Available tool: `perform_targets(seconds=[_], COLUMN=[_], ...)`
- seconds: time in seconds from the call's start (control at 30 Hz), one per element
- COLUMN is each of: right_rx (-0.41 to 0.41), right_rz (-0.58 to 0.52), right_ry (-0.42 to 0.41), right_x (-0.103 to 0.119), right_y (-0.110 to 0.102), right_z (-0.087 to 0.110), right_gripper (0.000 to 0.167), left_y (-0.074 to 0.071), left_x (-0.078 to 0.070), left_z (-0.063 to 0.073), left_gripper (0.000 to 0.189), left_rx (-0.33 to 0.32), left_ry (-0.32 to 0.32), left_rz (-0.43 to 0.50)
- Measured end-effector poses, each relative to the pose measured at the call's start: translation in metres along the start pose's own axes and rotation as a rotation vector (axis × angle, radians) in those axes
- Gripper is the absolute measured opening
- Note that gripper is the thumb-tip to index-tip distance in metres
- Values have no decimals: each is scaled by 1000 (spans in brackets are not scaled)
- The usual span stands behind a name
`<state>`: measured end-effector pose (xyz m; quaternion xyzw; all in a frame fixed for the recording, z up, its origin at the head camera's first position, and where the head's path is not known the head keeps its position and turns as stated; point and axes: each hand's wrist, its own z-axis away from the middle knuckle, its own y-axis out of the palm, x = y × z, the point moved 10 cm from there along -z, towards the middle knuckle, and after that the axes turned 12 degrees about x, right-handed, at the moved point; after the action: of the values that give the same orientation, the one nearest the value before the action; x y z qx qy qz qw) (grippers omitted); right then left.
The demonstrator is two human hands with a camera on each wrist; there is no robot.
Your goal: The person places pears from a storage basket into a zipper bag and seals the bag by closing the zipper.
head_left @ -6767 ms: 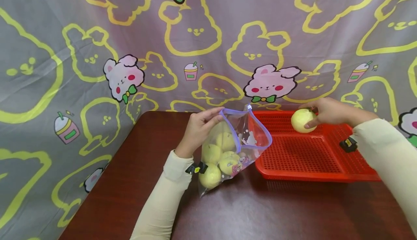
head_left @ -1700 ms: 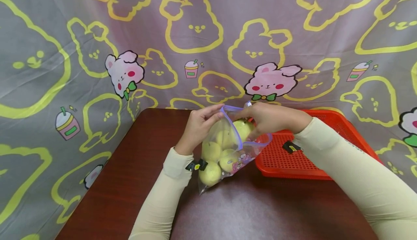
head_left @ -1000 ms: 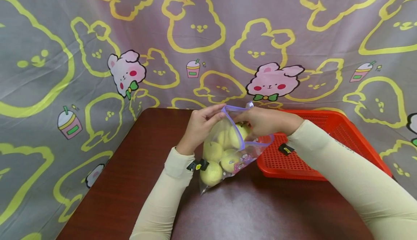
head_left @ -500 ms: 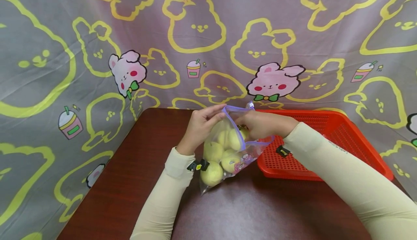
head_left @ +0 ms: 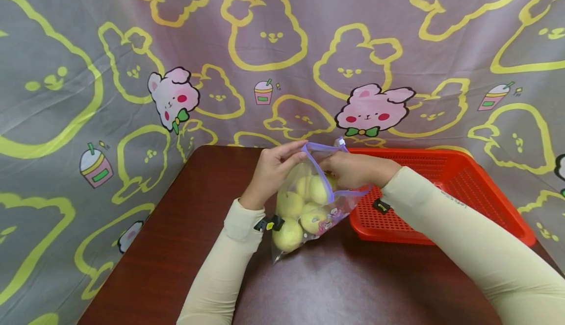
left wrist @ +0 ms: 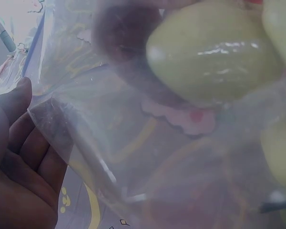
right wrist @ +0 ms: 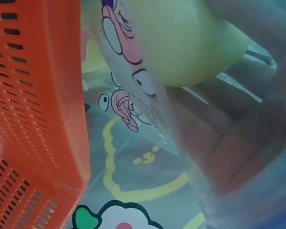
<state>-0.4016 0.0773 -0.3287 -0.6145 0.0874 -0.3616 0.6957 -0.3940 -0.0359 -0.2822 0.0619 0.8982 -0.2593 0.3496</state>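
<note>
A clear zip bag (head_left: 342, 212) with a purple rim and cartoon prints stands on the table, its mouth spread toward the right. Several round pale-yellow pears (head_left: 288, 235) show through its plastic. My left hand (head_left: 271, 173) pinches the bag's rim between thumb and fingers at the upper left. My right hand (head_left: 353, 169) reaches in through the mouth, its fingertips partly hidden by the bag. In the right wrist view its fingers curl round a pear (right wrist: 190, 43) inside the bag. The left wrist view shows that pear (left wrist: 214, 55) through the cloudy plastic.
A red perforated plastic basket (head_left: 441, 237) stands right of the bag, partly covered by the right forearm. Both rest on a dark reddish-brown table (head_left: 176, 246). A grey cloth (head_left: 282, 36) with yellow bear outlines hangs behind and to the left.
My right hand has carried a pear from over the red basket into the bag, then sunk deeper and slightly left. The left hand keeps its pinch on the rim, nearly still.
</note>
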Motion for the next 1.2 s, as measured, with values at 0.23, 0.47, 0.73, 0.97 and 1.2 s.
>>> perform_targets(seconds=[0.23,0.47,0.73,0.97,1.2], right_rx=[-23,-72,-105,-117,-124], right_rz=[14,37,19,-5,-41], right_ry=[2,-31,-33,-31,45], right_x=[-6,-8,-12,-17,-25], right_y=[0,-3,2,15,24], right_z=[-2,-1,2,3,2], right_gripper=[17,23,33,48,45], left_y=[0,-1,3,9,13], left_x=[-3,-4,-4,-3,-1], left_z=[-5,-10,-10,-3,2], left_gripper=[29,29,30,29,29], left_rx=[3,6,11,21,46], left_ry=[23,25,-2,0,18], left_rz=[-30,-39,-44,-28,13])
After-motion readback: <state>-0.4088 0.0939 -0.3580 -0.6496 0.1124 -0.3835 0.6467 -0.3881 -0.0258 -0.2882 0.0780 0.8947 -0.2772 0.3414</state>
